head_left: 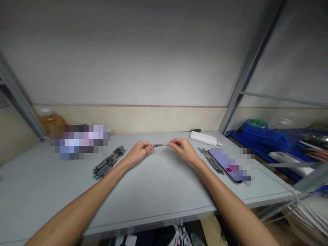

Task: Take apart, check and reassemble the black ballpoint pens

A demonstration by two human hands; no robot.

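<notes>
Between my two hands a slim dark pen (160, 145) is held level above the middle of the table. My left hand (140, 151) pinches its left end. The fingertips of my right hand (182, 147) are closed on its right end. Left of my left forearm lies a pile of similar dark pens (109, 162). A few more pens (211, 161) lie to the right of my right hand, alongside a phone (227, 167) with a lit screen. The fingers hide both ends of the held pen.
A white power strip (203, 138) with a cable and a screwdriver (195, 130) lie at the back right. A blurred-out object (80, 141) and an amber container (52, 121) stand back left. Metal posts flank the table (143, 201). Blue trays (265, 136) sit on the right.
</notes>
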